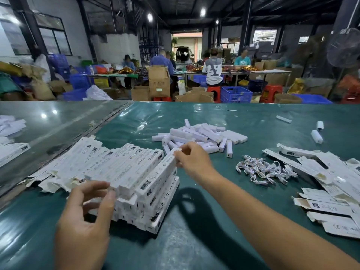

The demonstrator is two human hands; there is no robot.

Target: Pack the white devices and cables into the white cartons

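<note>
Right hand (pixel 191 160) pinches far end of topmost packed carton (pixel 165 168), laid on stack of white cartons (pixel 140 191). Left hand (pixel 87 213) at near end of stack, fingers loosely spread, thumb tip touching carton ends. Stack rests on green worktop (pixel 194 240). Behind right hand: heap of white devices (pixel 200 135). Right of it: tangle of white cables (pixel 263 169). Far right: flat unfolded cartons (pixel 321 191), overlapping.

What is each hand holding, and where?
The right hand pinches the top carton at its far end; the left hand touches the stack's near end.
</note>
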